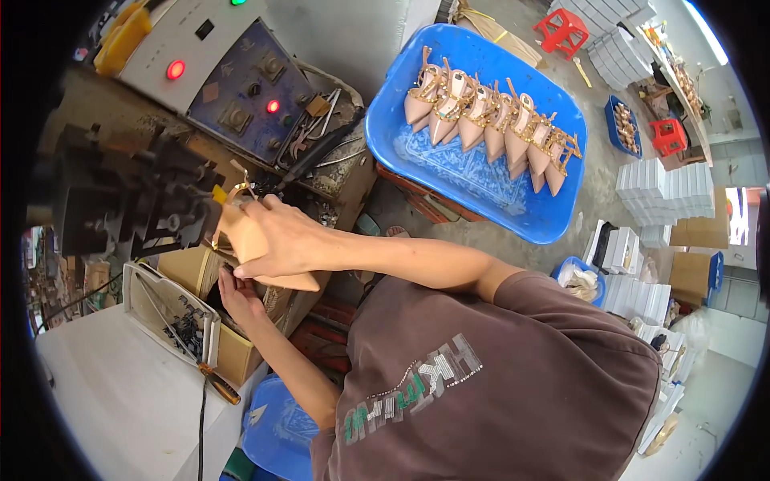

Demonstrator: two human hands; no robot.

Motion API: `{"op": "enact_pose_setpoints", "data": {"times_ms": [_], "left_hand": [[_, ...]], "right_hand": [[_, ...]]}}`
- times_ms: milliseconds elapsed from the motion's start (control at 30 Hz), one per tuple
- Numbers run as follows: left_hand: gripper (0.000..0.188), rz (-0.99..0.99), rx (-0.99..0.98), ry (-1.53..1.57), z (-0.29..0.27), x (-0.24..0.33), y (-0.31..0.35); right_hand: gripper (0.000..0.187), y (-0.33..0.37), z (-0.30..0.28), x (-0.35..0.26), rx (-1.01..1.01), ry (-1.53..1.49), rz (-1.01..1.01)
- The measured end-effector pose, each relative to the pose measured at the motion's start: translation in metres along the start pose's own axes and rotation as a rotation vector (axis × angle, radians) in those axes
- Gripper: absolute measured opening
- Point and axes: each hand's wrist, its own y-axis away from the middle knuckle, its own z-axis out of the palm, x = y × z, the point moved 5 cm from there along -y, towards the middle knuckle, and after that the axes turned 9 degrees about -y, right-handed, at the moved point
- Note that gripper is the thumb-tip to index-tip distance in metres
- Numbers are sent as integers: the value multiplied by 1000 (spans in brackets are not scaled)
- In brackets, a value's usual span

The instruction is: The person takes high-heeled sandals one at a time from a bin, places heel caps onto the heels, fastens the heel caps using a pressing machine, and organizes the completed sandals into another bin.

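Note:
My right hand is closed around a beige pointed-toe shoe with gold-trimmed straps, holding it against the dark metal head of a machine. The toe sticks out below my fingers. My left hand is just beneath the shoe, by the machine's lower part, its fingers drawn together. Whatever those fingertips hold, if anything, is too small or hidden to make out. Beside the left hand stands an open box with many small dark pieces and a screwdriver across its edge.
A blue tub with several beige studded shoes lined up sits behind the machine's side. The control panel has lit red lamps, and tools lie by it. Stacked white boxes and red stools stand farther off.

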Motion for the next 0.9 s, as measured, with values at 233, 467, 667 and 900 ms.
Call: {"op": "enact_pose_setpoints", "data": {"times_ms": [233,467,667,900], "left_hand": [[27,37,-15,-62,-2,0,-1],[28,332,154,-311,23,56,31],[24,790,197,-652,128,118,23],[18,1022,87,-1045,138,132,17]], "right_hand": [[77,29,-20,13,-14,-61,30],[34,135,-238,66,771,56,144],[40,108,-375,248,843,1024,248],[61,93,-399,291,614,869,460]]}}
